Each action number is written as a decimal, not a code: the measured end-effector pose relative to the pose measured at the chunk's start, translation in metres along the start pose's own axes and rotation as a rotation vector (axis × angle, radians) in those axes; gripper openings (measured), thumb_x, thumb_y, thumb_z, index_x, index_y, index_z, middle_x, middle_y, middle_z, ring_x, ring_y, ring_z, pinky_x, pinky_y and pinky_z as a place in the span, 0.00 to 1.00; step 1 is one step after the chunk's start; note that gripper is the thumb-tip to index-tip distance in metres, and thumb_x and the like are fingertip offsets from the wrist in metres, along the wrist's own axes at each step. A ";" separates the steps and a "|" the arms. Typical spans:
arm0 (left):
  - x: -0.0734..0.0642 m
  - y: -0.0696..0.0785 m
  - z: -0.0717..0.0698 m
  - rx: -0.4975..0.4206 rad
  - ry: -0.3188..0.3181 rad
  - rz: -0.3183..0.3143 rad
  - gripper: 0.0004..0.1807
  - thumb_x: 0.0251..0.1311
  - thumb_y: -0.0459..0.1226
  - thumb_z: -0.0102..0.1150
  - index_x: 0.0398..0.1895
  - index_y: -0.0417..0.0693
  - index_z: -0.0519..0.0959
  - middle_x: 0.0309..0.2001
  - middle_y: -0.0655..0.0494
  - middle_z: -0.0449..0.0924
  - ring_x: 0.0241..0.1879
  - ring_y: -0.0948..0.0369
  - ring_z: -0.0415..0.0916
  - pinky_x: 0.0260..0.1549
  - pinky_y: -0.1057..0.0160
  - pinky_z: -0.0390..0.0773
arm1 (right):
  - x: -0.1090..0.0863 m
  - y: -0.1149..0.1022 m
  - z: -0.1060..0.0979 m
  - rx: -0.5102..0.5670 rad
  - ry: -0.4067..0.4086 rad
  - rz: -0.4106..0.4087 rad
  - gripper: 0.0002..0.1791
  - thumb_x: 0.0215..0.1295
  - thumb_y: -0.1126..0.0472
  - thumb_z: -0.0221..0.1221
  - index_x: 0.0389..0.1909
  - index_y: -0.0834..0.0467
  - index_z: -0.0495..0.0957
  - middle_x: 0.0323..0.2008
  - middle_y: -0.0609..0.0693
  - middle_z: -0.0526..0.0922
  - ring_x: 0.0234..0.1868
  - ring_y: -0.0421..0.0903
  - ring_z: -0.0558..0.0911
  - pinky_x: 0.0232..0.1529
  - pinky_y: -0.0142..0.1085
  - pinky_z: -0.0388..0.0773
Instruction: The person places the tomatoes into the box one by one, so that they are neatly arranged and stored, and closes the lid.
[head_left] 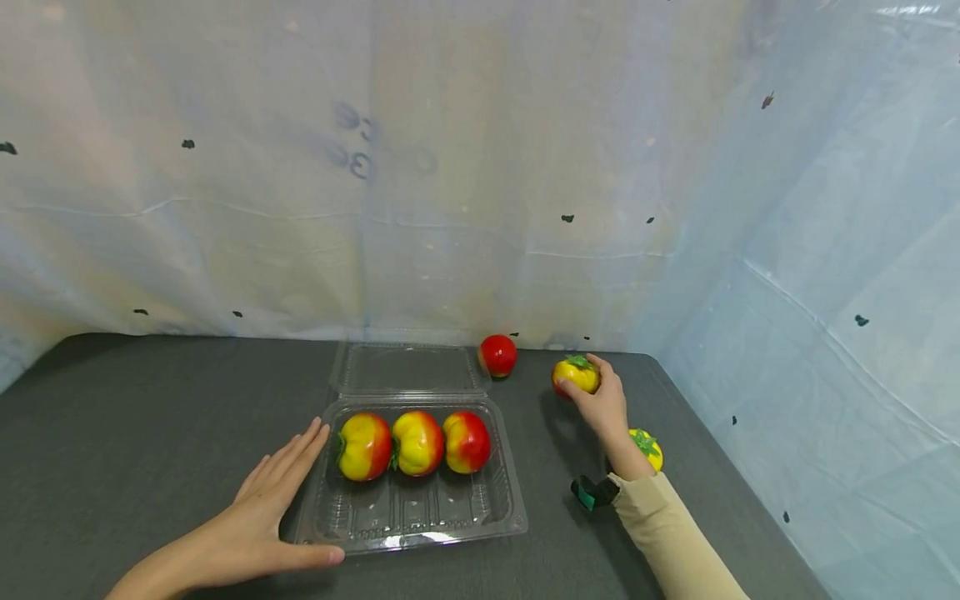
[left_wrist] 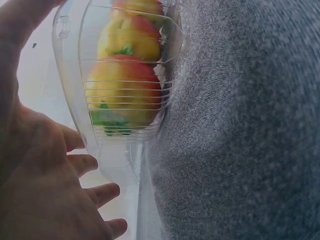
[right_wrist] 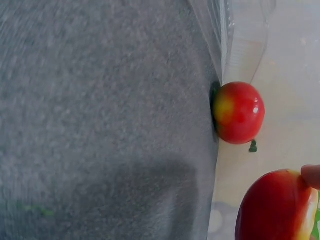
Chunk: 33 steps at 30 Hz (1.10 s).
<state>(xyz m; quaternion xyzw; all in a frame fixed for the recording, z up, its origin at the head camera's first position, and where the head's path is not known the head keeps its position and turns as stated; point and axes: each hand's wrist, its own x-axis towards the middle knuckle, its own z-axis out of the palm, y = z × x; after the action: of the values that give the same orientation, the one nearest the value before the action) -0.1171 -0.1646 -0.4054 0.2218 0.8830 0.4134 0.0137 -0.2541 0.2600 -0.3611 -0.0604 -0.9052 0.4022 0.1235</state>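
Observation:
A clear plastic clamshell box (head_left: 408,546) lies with its lid folded back, holding a row of three red-and-yellow persimmons, among them the left one (head_left: 366,447). My left hand (head_left: 251,512) spreads straight fingers and thumb around the box's left side; contact is hard to tell. In the left wrist view, its fingers (left_wrist: 102,194) extend near the box wall. My right hand (head_left: 602,408) pinches a yellow-and-red persimmon (head_left: 576,377) with a green leafy top, right of the box. That persimmon (right_wrist: 275,207) also shows in the right wrist view, with one fingertip on it.
A red persimmon (head_left: 498,356) sits beside the open lid (head_left: 411,369). Another yellow persimmon (head_left: 649,450) lies partly hidden behind my right wrist. Pale plastic sheeting (head_left: 465,183) stands behind and to the right of the dark grey table (head_left: 150,417).

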 end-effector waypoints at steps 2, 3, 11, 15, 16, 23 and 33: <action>0.000 0.000 0.000 0.002 0.000 -0.003 0.65 0.43 0.55 0.73 0.77 0.61 0.37 0.78 0.48 0.30 0.71 0.31 0.34 0.59 0.24 0.28 | -0.002 -0.003 -0.001 0.003 -0.007 -0.016 0.38 0.62 0.54 0.62 0.70 0.60 0.59 0.64 0.66 0.63 0.57 0.60 0.68 0.59 0.53 0.67; 0.000 0.000 0.000 0.004 0.002 -0.003 0.65 0.43 0.55 0.73 0.77 0.61 0.37 0.78 0.47 0.30 0.71 0.31 0.34 0.59 0.24 0.28 | -0.002 -0.005 -0.001 0.005 -0.012 -0.019 0.38 0.62 0.53 0.62 0.70 0.60 0.59 0.64 0.66 0.63 0.57 0.60 0.68 0.59 0.53 0.67; 0.000 0.000 -0.001 0.012 0.005 -0.002 0.65 0.42 0.55 0.73 0.77 0.61 0.37 0.78 0.47 0.31 0.71 0.32 0.35 0.59 0.25 0.28 | -0.013 -0.020 -0.001 0.033 -0.049 -0.093 0.37 0.62 0.54 0.64 0.69 0.59 0.60 0.63 0.64 0.65 0.58 0.59 0.69 0.58 0.52 0.69; 0.000 0.000 0.000 0.016 0.005 -0.007 0.65 0.42 0.56 0.73 0.77 0.62 0.37 0.78 0.47 0.31 0.71 0.32 0.35 0.59 0.25 0.28 | -0.017 -0.026 0.000 0.038 -0.073 -0.123 0.37 0.61 0.54 0.64 0.69 0.58 0.61 0.63 0.63 0.66 0.58 0.59 0.70 0.57 0.51 0.71; 0.001 0.000 0.000 0.015 0.004 -0.010 0.65 0.42 0.56 0.73 0.77 0.62 0.37 0.78 0.47 0.31 0.71 0.32 0.35 0.59 0.25 0.28 | -0.019 -0.027 0.000 0.041 -0.080 -0.127 0.37 0.61 0.54 0.64 0.69 0.57 0.61 0.63 0.62 0.67 0.58 0.59 0.70 0.57 0.51 0.71; 0.001 0.000 0.000 0.014 -0.005 -0.021 0.65 0.43 0.55 0.72 0.77 0.62 0.37 0.77 0.45 0.31 0.71 0.31 0.34 0.60 0.26 0.27 | -0.029 -0.038 0.001 0.073 -0.130 -0.156 0.37 0.61 0.53 0.65 0.69 0.54 0.61 0.63 0.60 0.66 0.59 0.59 0.72 0.57 0.52 0.73; 0.002 -0.001 0.001 0.013 -0.011 -0.008 0.63 0.46 0.54 0.70 0.77 0.59 0.37 0.77 0.43 0.31 0.71 0.31 0.34 0.59 0.25 0.27 | -0.042 -0.048 0.002 0.121 -0.204 -0.240 0.36 0.60 0.58 0.66 0.68 0.56 0.63 0.63 0.60 0.64 0.58 0.58 0.73 0.58 0.49 0.74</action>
<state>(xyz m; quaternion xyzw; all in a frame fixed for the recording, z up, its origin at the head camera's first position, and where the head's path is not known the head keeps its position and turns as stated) -0.1192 -0.1636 -0.4059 0.2206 0.8865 0.4062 0.0189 -0.2147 0.2180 -0.3338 0.0968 -0.8878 0.4425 0.0817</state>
